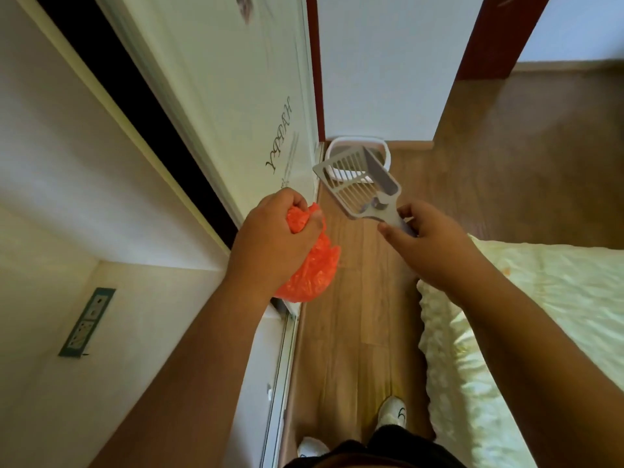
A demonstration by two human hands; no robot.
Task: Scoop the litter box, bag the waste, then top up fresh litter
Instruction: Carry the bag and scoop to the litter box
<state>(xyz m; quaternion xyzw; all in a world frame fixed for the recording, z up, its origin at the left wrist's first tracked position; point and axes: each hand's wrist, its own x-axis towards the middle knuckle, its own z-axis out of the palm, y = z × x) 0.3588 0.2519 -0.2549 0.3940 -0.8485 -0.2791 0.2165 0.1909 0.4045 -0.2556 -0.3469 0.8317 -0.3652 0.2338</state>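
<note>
My left hand is clenched around the bunched neck of an orange plastic bag, which hangs full below my fist. My right hand grips the handle of a pale grey slotted litter scoop, held out in front with its blade tilted up; nothing shows in the scoop. Beyond the scoop, on the floor at the end of the narrow passage, stands a white litter box, mostly hidden behind the scoop. Its contents cannot be seen.
A white sliding wardrobe door with lettering runs along the left. A bed with a light yellow quilt fills the right. Between them is a narrow strip of wood floor. My white shoes are at the bottom.
</note>
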